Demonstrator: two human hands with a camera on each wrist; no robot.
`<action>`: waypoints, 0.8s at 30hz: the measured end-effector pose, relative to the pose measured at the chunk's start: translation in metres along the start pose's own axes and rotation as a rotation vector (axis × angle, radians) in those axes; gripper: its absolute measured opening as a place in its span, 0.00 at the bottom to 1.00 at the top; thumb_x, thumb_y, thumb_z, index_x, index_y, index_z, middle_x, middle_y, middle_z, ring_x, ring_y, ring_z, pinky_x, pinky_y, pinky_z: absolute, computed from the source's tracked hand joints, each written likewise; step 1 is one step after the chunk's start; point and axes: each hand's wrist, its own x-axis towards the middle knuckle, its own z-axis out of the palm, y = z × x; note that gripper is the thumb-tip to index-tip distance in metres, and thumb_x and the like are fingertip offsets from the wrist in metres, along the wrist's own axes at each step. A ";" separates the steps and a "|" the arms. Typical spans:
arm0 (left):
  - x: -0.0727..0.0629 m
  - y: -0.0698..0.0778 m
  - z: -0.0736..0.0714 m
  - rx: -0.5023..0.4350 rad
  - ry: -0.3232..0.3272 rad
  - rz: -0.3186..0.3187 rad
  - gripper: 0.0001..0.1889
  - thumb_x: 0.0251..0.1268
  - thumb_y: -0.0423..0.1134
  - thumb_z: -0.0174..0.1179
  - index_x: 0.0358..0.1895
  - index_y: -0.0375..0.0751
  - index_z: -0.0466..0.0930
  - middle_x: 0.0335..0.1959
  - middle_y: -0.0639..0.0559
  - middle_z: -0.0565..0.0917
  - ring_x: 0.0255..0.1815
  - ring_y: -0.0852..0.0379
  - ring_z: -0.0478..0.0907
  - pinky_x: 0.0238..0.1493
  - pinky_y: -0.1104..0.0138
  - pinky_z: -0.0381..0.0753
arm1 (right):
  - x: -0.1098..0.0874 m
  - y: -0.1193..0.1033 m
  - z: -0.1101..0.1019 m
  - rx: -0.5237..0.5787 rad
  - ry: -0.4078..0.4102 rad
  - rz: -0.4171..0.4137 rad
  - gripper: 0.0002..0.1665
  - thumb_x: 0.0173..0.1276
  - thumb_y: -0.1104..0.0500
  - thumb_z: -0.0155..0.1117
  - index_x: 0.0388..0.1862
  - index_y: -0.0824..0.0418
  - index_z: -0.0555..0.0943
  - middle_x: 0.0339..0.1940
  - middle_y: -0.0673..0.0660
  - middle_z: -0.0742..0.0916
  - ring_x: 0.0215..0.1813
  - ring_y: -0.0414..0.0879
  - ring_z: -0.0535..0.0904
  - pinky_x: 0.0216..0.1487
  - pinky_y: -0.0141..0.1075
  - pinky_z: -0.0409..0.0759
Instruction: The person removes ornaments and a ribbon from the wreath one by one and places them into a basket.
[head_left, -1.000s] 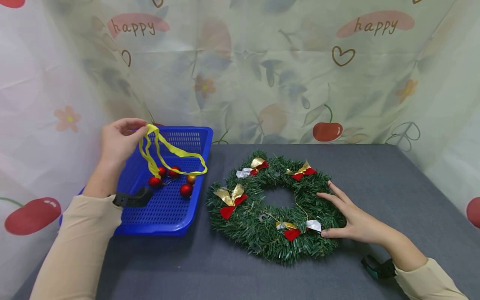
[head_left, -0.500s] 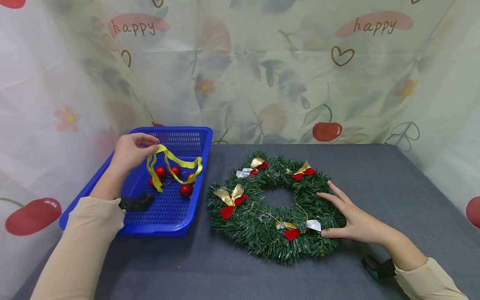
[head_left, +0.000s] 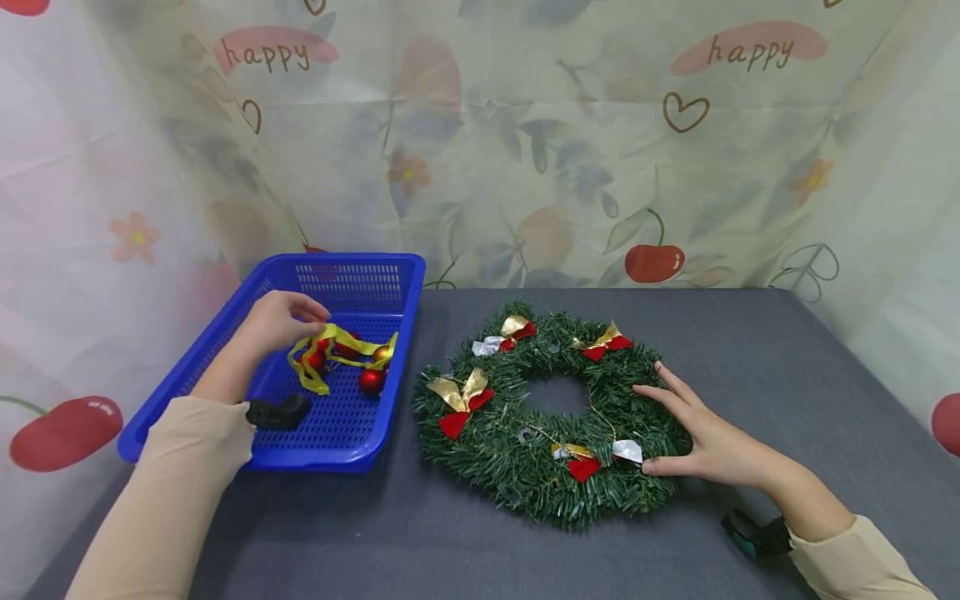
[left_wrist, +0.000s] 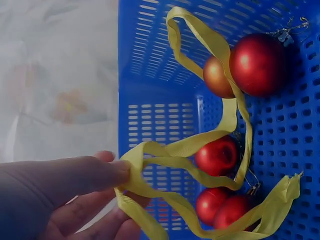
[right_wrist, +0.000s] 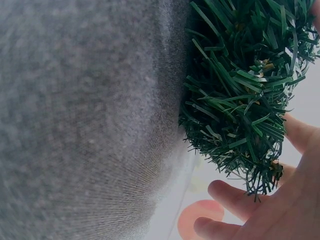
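Note:
Thumb and fingers of my left hand (head_left: 272,323) pinch a yellow ribbon (left_wrist: 172,196) low over the blue basket (head_left: 412,333). The ribbon hangs in loose loops, with its lower parts draped among the red ball ornaments (left_wrist: 258,65) and a gold one (left_wrist: 214,77) on the basket floor. My right hand (head_left: 708,437), fingers spread, rests on the right side of a green wreath (head_left: 495,458). Bows in red, gold and silver decorate the wreath, among them a red-and-gold bow (head_left: 463,402) on its left. The right wrist view shows its needles beside my fingers.
A dark grey cloth (head_left: 420,533) covers the table. Printed curtains (head_left: 487,150) close off the back and both sides. The basket's right wall stands a little left of the wreath. Dark bands (head_left: 757,535) sit on both wrists.
My left hand has moved down and to the right, lowering the yellow ribbon from above the basket onto the ornaments. The right hand and the wreath have stayed in place.

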 end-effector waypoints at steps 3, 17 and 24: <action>0.001 -0.002 0.002 0.016 -0.030 -0.005 0.12 0.61 0.35 0.59 0.44 0.31 0.80 0.41 0.35 0.84 0.39 0.47 0.80 0.41 0.59 0.78 | 0.000 0.000 0.000 0.001 -0.001 -0.002 0.50 0.55 0.48 0.71 0.72 0.52 0.56 0.77 0.64 0.40 0.72 0.75 0.43 0.52 0.70 0.63; -0.003 0.000 0.003 0.041 -0.037 0.027 0.14 0.59 0.37 0.61 0.44 0.30 0.79 0.42 0.34 0.83 0.43 0.41 0.79 0.47 0.51 0.76 | 0.000 -0.002 -0.001 0.000 0.000 0.003 0.50 0.55 0.48 0.71 0.72 0.53 0.56 0.77 0.65 0.40 0.72 0.75 0.44 0.52 0.71 0.63; -0.008 0.006 0.004 0.011 -0.032 0.039 0.18 0.62 0.43 0.59 0.49 0.33 0.78 0.48 0.34 0.82 0.49 0.40 0.78 0.50 0.49 0.75 | 0.000 -0.005 -0.004 -0.028 0.016 0.020 0.49 0.53 0.46 0.72 0.71 0.50 0.59 0.77 0.65 0.43 0.71 0.77 0.44 0.55 0.76 0.48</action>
